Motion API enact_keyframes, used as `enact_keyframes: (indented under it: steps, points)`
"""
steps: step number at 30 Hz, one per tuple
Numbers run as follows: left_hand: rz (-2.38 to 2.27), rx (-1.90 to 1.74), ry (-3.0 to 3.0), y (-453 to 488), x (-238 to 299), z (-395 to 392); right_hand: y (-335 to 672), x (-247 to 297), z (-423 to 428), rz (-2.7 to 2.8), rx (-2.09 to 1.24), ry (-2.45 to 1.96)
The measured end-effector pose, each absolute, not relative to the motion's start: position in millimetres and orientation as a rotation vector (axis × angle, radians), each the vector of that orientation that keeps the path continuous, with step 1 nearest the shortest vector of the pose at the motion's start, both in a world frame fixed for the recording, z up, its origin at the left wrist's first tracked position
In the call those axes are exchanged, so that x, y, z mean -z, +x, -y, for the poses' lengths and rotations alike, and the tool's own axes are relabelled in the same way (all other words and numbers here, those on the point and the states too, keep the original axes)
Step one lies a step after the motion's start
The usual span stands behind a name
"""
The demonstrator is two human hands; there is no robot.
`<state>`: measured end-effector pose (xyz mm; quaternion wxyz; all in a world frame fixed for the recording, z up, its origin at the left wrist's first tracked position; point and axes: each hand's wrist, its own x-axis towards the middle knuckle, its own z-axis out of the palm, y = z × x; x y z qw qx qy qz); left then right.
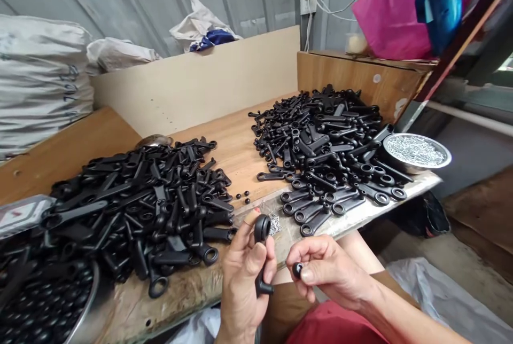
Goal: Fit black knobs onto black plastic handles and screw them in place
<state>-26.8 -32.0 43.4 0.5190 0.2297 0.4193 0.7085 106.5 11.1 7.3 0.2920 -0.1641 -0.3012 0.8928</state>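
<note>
My left hand (246, 274) is closed around a black plastic crank handle (262, 229), its ring end up and a short peg sticking out at the bottom. To its right, my right hand (326, 272) pinches a small black ball (297, 270) between thumb and fingertips. The ball and the handle are apart. Just behind my hands lies a small heap of silver pins (274, 224) on the table edge. Several loose black balls (247, 193) rest on the wood further back.
Black handles are heaped in a left pile (132, 194) and a right pile (320, 135). A metal bowl of balls (44, 301) stands front left, and a bowl of silver pins (417, 150) at the right edge. A wooden board (224, 77) closes off the back.
</note>
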Motion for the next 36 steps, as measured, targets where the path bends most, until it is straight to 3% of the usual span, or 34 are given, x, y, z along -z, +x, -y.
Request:
enact_keyframes:
  steps: [13,36]
  points:
    - [-1.01,-1.821,0.565,7,-48,25,109,-29,3,1.069,-2.0,-0.48]
    - [-1.437,-1.966,0.669,-9,-29,36,90,-2,6,1.138,-2.076,-0.694]
